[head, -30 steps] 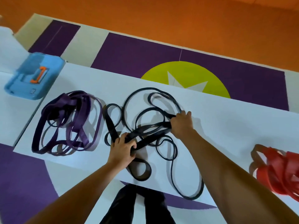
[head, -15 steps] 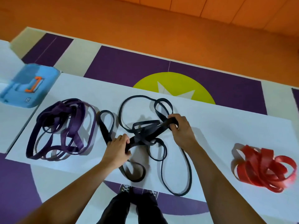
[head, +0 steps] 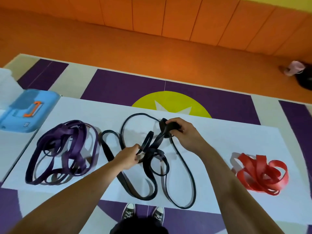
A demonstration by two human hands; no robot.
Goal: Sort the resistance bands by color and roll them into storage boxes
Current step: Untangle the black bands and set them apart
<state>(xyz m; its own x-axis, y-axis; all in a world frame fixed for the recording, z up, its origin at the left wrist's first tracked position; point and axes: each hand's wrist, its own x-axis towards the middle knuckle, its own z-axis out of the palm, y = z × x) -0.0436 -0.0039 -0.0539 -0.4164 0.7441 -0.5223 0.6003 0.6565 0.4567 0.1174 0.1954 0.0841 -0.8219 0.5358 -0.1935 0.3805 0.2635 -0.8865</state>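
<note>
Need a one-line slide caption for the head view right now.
Left hand and right hand grip tangled black bands on the white table, between purple bands and red bands.

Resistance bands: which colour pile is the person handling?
The black bands in the middle: left hand and right hand both grip them, while the purple pile and red pile lie apart, untouched.

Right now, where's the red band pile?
Head view: the red bands lie heaped on the right end of the white table, apart from the black bands at its centre.
</note>
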